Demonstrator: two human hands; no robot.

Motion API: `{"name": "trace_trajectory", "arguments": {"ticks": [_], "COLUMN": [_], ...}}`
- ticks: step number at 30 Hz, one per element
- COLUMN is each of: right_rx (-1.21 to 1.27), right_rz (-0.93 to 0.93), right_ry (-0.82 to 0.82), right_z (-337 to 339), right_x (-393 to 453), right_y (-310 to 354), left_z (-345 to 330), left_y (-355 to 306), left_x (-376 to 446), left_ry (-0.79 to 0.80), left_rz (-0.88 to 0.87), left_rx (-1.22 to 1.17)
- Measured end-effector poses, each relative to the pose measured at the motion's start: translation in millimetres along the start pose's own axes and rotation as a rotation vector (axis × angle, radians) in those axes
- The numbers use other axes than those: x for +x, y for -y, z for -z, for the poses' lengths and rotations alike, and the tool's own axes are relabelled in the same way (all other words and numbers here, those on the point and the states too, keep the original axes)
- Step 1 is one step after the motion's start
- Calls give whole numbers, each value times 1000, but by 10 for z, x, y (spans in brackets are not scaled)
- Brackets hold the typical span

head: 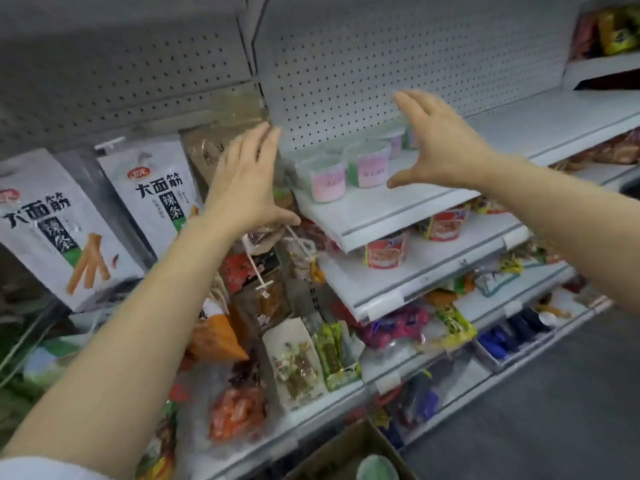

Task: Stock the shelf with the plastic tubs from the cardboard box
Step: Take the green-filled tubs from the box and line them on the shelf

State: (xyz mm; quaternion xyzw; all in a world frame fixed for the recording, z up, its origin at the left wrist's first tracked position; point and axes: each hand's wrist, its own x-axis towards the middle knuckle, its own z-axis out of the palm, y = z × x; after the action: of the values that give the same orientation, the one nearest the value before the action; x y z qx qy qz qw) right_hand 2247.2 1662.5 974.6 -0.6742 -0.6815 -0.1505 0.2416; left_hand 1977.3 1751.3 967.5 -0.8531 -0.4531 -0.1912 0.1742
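Several clear plastic tubs with pink labels [369,162] stand together on the upper white shelf [398,206]. My left hand [247,178] is raised to the left of them, fingers straight, holding nothing. My right hand [438,140] hovers just right of the tubs, fingers spread and thumb out, partly covering the rear tubs. Neither hand touches a tub. The cardboard box [349,452] sits at the bottom edge with one green-lidded tub [377,469] inside.
White snack bags [62,230] hang at left before a perforated back panel [398,57]. Red cup noodles [386,252] stand on the shelf below. Lower shelves hold mixed packaged snacks [298,358]. Dark floor [554,410] lies at right.
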Motion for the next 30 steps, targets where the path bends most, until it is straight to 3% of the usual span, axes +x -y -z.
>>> {"name": "trace_trajectory", "arguments": {"ticks": [8,13,21,30], "right_rx": [-116,-183,-147,-13], "right_rz": [-118,-134,-276,-469], "right_ry": [-55,-60,78,375], "right_z": [216,317,-13,-1305], "right_x": [-636,-1119,-2115,-3878], "right_y": [794,1004,1406,1866], "left_z": [418,453,21,-1196], "left_y": [398,357,275,-124], "left_x": [-547,-890,-1776,-3117], "left_ry": [-89,-52,89,432], "left_rz": [-164,-234,-316,-431], "left_rx": [-123,-162,-145,-228]}}
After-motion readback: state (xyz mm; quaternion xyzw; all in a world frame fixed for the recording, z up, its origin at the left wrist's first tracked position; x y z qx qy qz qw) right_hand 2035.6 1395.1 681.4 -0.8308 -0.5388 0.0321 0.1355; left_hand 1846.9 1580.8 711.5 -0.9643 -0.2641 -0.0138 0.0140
